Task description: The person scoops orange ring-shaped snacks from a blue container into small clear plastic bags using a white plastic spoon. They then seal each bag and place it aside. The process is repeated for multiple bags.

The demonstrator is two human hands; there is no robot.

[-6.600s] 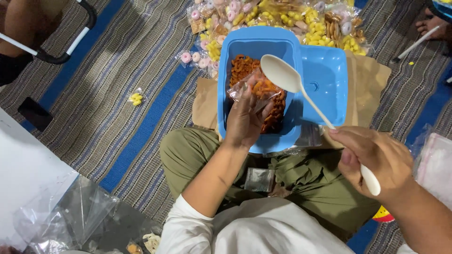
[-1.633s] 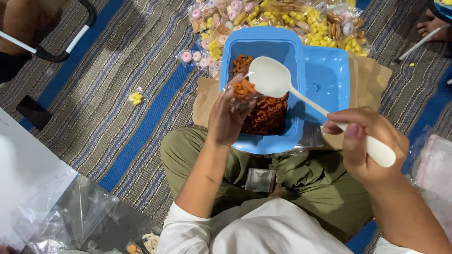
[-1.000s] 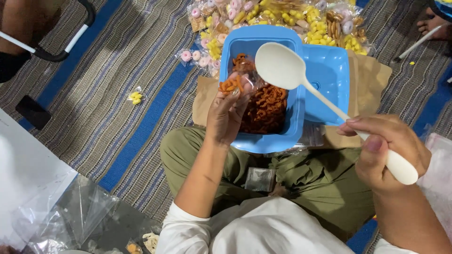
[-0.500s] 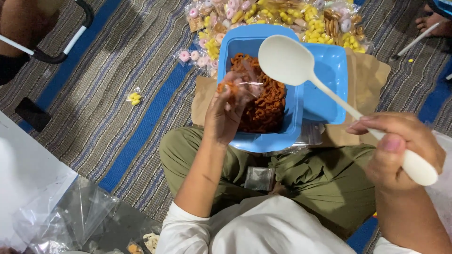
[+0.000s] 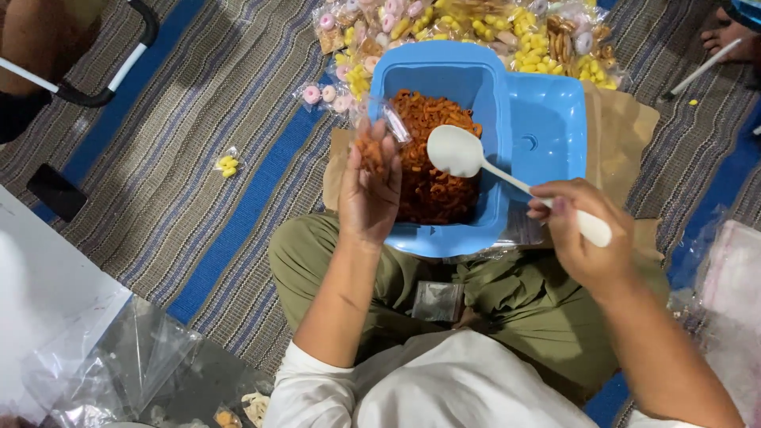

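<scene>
A small clear bag (image 5: 379,135), partly filled with orange snack pieces, was held up over the left edge of the blue tub (image 5: 444,75), just in front of the crossed legs in olive trousers (image 5: 507,293). It was pinched by the left hand (image 5: 369,186), fingers curled round it from below, palm turned toward the tub. A heap of orange-brown snacks (image 5: 432,170) was seen inside the tub's left compartment; the right compartment (image 5: 547,139) was bare blue plastic. A white spoon (image 5: 460,152) was held with its bowl over the heap, just beside the bag. Its handle was gripped by the right hand (image 5: 590,246), fingers closed round the far end. Whether anything lay in the spoon's bowl could not be told. Brown paper (image 5: 622,131) was spread under the tub on a striped mat (image 5: 198,143). Beyond the tub, packets of yellow and pink snacks (image 5: 483,28) were piled. One small yellow packet (image 5: 228,163) was left well apart on the mat. Crumpled clear plastic (image 5: 135,364) was seen at the lower left.
</scene>
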